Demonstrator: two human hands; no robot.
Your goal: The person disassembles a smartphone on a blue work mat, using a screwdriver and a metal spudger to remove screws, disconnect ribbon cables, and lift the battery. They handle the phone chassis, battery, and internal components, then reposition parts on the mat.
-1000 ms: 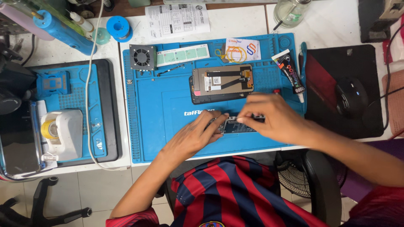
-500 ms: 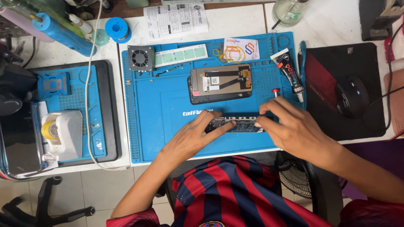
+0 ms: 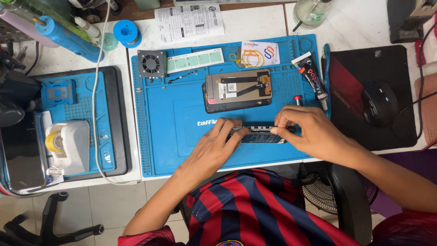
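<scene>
A dark phone frame lies near the front of the blue work mat. My left hand rests fingertips on its left end. My right hand pinches its right end from above. Behind them lies an opened phone display assembly, back side up, with flex cables showing. A small red-topped tool stands just right of it. Parts of the frame are hidden under my fingers.
A glue tube, small fan, green strip, card with rubber band sit on the mat's far side. Mouse on black pad right. Tape dispenser and second mat left. Blue bottle, solder spool behind.
My right hand slid rightward along the phone frame, from over its middle to its right end. My left hand kept its place at the left end.
</scene>
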